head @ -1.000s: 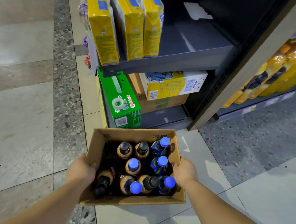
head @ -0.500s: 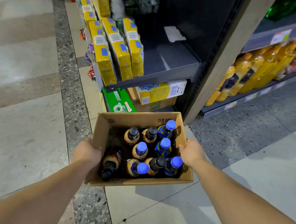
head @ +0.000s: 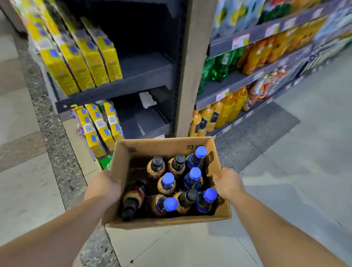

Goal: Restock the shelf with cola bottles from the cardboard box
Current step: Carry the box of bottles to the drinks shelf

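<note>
An open cardboard box (head: 162,148) is held in the air in front of me, over the floor. It holds several dark cola bottles (head: 167,183), some with blue caps, some with black caps; one at the left leans. My left hand (head: 102,187) grips the box's left wall, fingers hidden behind it. My right hand (head: 227,184) grips the right wall with fingers curled over its rim. The dark shelf unit (head: 146,71) stands right behind the box, with bare board on the right half of its levels.
Yellow packets (head: 79,53) hang along the left of the shelf's levels. A beige post (head: 192,68) divides it from an aisle rack of orange and green drink bottles (head: 223,113) at right. Tiled floor spreads left and right.
The box has risen with both hands still on it, and my view has lifted: the bottom shelf with the green carton dropped out of sight and higher shelf levels came into view.
</note>
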`<state>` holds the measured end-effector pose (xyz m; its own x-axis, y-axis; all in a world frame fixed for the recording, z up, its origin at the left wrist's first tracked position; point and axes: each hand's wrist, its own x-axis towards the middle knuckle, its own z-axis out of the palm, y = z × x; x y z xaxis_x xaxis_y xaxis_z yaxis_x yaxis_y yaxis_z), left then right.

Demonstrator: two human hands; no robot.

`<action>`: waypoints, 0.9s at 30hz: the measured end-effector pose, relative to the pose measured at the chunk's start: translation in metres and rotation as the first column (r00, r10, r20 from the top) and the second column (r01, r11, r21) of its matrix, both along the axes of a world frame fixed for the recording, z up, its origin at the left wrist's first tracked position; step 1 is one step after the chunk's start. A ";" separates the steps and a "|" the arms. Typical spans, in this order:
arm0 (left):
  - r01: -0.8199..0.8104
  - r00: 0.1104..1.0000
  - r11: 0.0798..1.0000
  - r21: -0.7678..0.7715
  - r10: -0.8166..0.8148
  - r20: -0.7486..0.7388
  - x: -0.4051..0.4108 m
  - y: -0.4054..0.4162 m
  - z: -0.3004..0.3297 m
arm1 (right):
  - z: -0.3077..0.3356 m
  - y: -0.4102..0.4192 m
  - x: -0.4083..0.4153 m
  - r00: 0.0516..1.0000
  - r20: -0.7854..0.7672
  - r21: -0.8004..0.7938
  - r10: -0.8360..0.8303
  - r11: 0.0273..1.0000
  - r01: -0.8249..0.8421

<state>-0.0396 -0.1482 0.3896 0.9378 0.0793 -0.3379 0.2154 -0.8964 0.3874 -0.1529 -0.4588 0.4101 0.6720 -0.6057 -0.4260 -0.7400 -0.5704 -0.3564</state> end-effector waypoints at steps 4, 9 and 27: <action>0.094 0.995 0.996 0.003 -0.094 0.033 -0.005 -0.064 0.061 | 0.063 -0.054 -0.028 0.998 0.045 -0.014 -0.043 0.999 0.044; 0.147 0.985 0.989 -0.012 -0.145 0.088 -0.021 -0.154 0.117 | 0.118 -0.139 -0.053 0.990 0.111 -0.013 -0.091 0.996 0.093; 0.294 0.956 0.948 -0.123 -0.294 0.023 0.005 -0.518 0.158 | 0.185 -0.480 -0.073 0.978 0.074 -0.068 -0.194 0.978 0.199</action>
<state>-0.0342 -0.6660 0.5478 0.9148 -0.2422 -0.3233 -0.0523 -0.8645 0.4999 -0.2255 -0.9386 0.5947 0.5623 -0.7571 -0.3326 -0.8161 -0.4433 -0.3707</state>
